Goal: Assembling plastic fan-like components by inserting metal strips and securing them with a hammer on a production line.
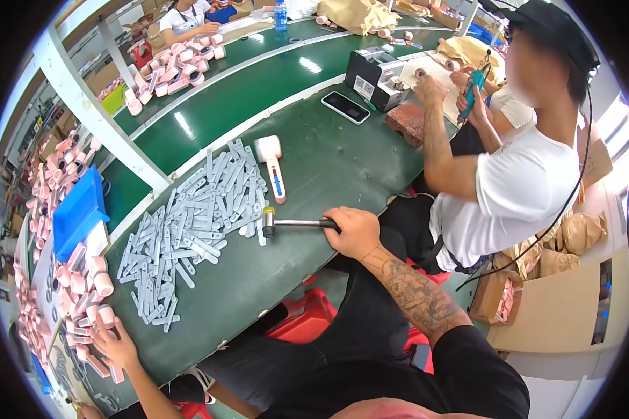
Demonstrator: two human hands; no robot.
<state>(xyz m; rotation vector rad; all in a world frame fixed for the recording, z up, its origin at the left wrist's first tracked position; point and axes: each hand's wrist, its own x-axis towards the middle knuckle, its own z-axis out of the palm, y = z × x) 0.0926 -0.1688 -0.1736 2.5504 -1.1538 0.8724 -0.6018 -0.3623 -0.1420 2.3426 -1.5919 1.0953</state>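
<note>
My right hand (355, 232) is wrapped round the dark grip of a small mallet (297, 223). The mallet lies level just above or on the green bench, its yellow-tipped metal head pointing left. With fingers apart, my left hand (115, 346) reaches onto a heap of pink handheld device housings (77, 283) at the bench's left end; whether it grips one is not plain. Between my hands spreads a pile of flat grey plastic strips (189, 216). Beyond the mallet lies a single pink-and-white housing (277, 183), a blue strip showing along its handle.
A phone (345, 107) and a black box-shaped device (374, 75) sit farther along the bench. At right a co-worker (514, 181) holds a teal power tool (474, 87). A blue tray (80, 213) and a white post (98, 105) stand at left. Beyond runs a green conveyor (258, 87).
</note>
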